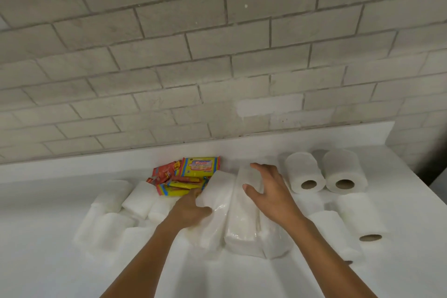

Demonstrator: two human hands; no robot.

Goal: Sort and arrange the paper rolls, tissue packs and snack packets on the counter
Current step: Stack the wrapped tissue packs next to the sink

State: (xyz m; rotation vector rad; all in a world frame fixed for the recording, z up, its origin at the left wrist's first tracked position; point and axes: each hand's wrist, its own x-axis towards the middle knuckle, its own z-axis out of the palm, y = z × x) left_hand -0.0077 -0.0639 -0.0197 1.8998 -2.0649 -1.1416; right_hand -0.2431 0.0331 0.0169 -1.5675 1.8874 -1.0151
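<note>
White worktop (242, 278) under grey brick wall (217, 55). Soft, light, slippery clear-wrapped white tissue pack (244, 213): grip long sides. Left hand (191, 210) half-curled on neighbouring pack (215, 203); right hand (268, 191) spread open above, holding nothing.

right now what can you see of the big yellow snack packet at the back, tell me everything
The big yellow snack packet is a flat, glossy rectangular pouch with crimped red side edges and a red and blue logo too blurred to read. It lies tilted near the counter's back edge, atop the heap of smaller red and yellow packets. Neither hand touches it.

Snack packets (186, 176) behind tissue packs (242, 213), paper rolls (326, 174) apparently right
</note>
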